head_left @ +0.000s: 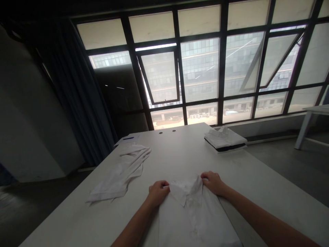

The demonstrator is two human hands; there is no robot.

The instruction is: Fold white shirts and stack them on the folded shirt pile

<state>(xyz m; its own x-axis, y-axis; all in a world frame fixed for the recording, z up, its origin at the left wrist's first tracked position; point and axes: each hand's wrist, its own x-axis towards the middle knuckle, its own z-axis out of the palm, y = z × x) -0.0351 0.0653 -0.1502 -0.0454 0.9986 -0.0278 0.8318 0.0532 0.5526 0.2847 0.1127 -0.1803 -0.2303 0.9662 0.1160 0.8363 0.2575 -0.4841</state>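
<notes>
A white collared shirt (192, 219) lies front side up at the near side of the table, its sides folded in to a narrow shape. The collar points toward the window, and the lower end runs out of view. My left hand (158, 192) pinches the shirt at the left of the collar, thumb and fingers closed on the cloth. On the other side of the collar, my right hand (212, 181) grips the fabric the same way. Both forearms reach in from the bottom of the view.
The white table (174, 154) carries a loose, crumpled white garment (123, 173) on the left. A stack of folded shirts (226, 139) with a dark layer sits at the far right. Paper with a blue pen (128, 138) lies at the far left corner. Windows rise behind.
</notes>
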